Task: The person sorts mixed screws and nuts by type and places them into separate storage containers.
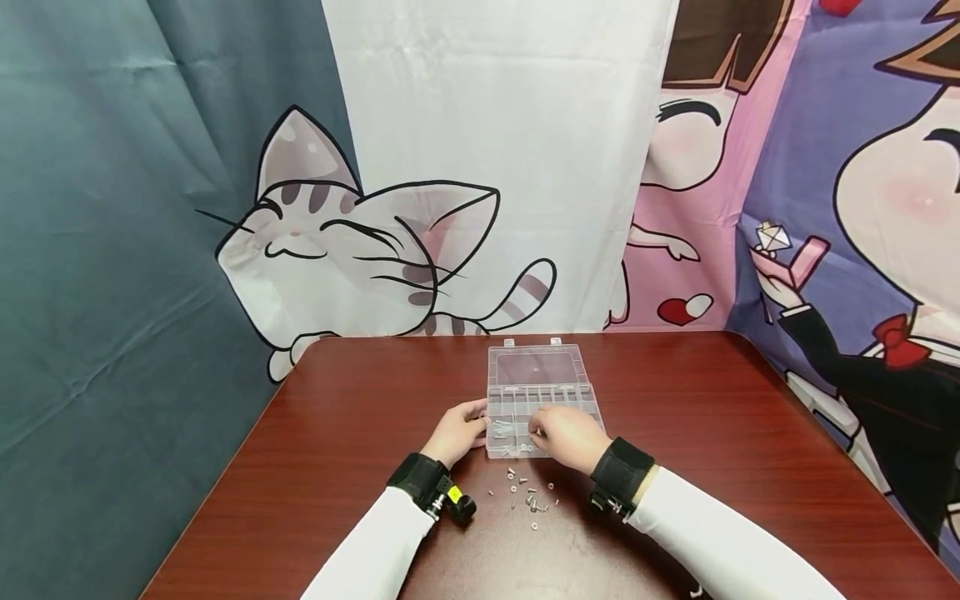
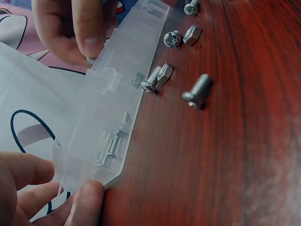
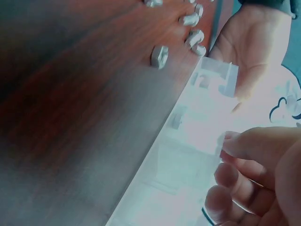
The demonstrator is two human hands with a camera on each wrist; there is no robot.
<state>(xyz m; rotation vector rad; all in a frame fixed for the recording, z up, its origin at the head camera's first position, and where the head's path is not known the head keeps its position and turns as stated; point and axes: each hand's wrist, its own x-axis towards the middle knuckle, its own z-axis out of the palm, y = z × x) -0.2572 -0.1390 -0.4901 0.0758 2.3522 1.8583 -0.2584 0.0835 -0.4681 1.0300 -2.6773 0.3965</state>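
Note:
A clear plastic compartment box lies on the table with its lid folded open at the back. My left hand holds the box's near left side, thumb and fingers about the corner in the left wrist view. Over the middle compartments, my right hand has its fingers curled together. A small pale piece shows at its fingertips, its kind too small to tell. Several screws lie in the front left compartment, and a nut sits in the one beside it.
Loose screws and nuts are scattered on the reddish-brown table in front of the box. Printed cloth hangs behind the table. Each wrist wears a black strap with a camera.

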